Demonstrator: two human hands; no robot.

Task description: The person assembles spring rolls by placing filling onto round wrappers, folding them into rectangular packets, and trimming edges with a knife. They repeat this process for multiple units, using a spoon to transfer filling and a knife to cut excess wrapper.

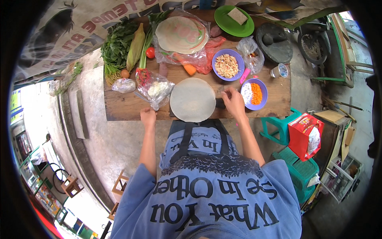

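Observation:
A round, thin, pale translucent sheet (193,99) like rice paper lies flat at the table's near edge, with a dark flat piece showing at its sides. My right hand (234,102) hovers just right of it, fingers loosely bent and apart, holding nothing visible. By the table's near edge, left of the sheet, my left hand (148,116) is curled closed with nothing visible in it. Beside it lies a clear plastic bag (156,91) with white and red contents. A purple bowl (265,101) of white and diced orange food stands right of my right hand.
Behind are another purple bowl (242,71) of crumbly food, a plate (182,35) under plastic, and a green plate (224,24) with a pale block. Leafy greens (115,49) and corn (136,47) lie left. A stone mortar (283,47) and plastic cup (283,71) stand right.

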